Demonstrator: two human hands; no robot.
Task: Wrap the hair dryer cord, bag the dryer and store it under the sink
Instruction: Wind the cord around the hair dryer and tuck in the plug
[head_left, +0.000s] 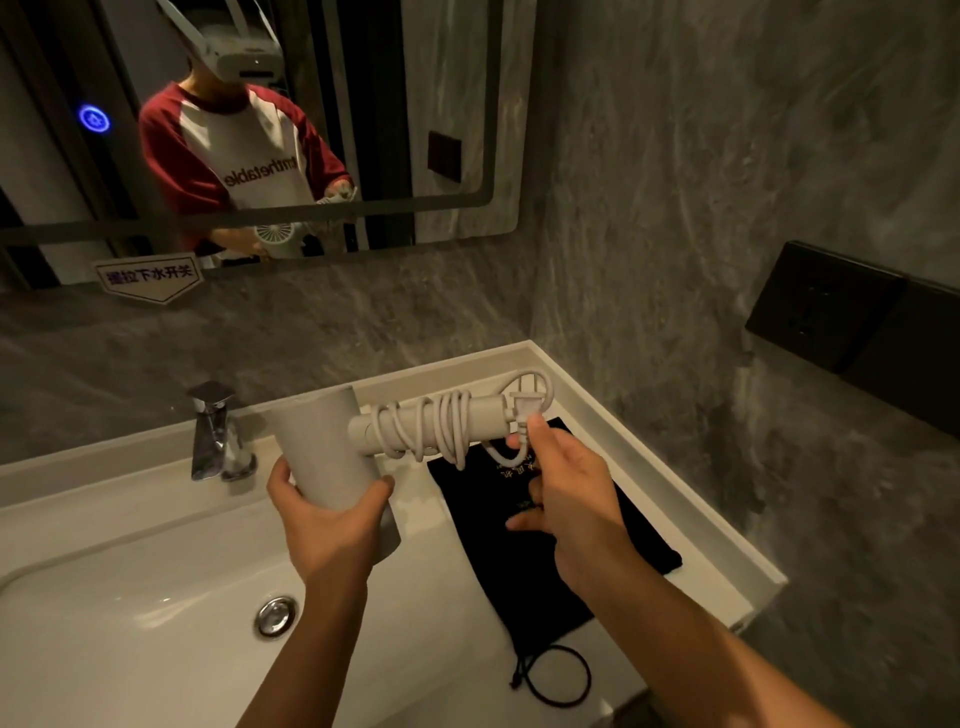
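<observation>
A dim bathroom with grey marbled walls holds a white ceramic sink counter (156, 525); nearest on it lies the flat black drawstring cloth bag (524, 587), its cord loop trailing toward the front edge. Above the counter the left hand (327, 525) clamps round the barrel of the pale grey matte plastic hair dryer (332, 452), held in the air between basin and bag; the right hand (566, 488) pinches the plug (524, 410) at the handle's end, its other fingers spread loose. The matching grey cord (441, 428) sits in uneven coils round the handle (a few turns hang slack underneath); if the plug is let go untucked, those loops would probably unwind, and could snag the bag's mouth. Farther back stand a chrome tap (215, 431), a black wall socket plate (826, 306) and the mirror (311, 114).
</observation>
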